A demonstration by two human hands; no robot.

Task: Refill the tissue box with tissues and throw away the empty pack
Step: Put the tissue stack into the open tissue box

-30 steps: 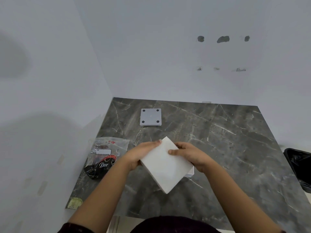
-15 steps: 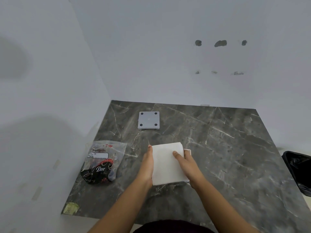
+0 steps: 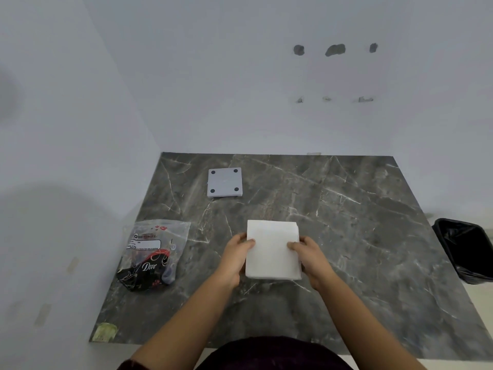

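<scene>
Tissue stack (image 3: 272, 249): a square white pile of folded tissues, lying flat near the middle of the counter, slightly toward its near edge; layered edges show at its right and near sides.
Left hand (image 3: 236, 259): pressed against the stack's left edge at 9 o'clock, thumb lying over the top sheet; fingers (image 3: 249, 243) clamped on the tissues.
Right hand (image 3: 309, 256): pressed against the stack's right edge at 3 o'clock, thumb over the top sheet; its fingers likewise grip the tissues.
Tissue pack (image 3: 153, 256): a crumpled clear plastic wrapper with black and red print and a white label, lying flat at 9 o'clock from the stack, well apart from it, near the counter's left edge.
Grey square piece (image 3: 225, 182): a flat, light grey panel with four dark round pads at its corners, at 11 o'clock from the stack, toward the far side.
Counter (image 3: 360, 236): dark grey marble pattern with pale veins, set into a corner of white walls.
Bin (image 3: 466, 249): black-lined, standing beyond the counter's right edge at 3 o'clock.
Yellowish patch (image 3: 104, 331): at the counter's near left corner, at 7 o'clock.
</scene>
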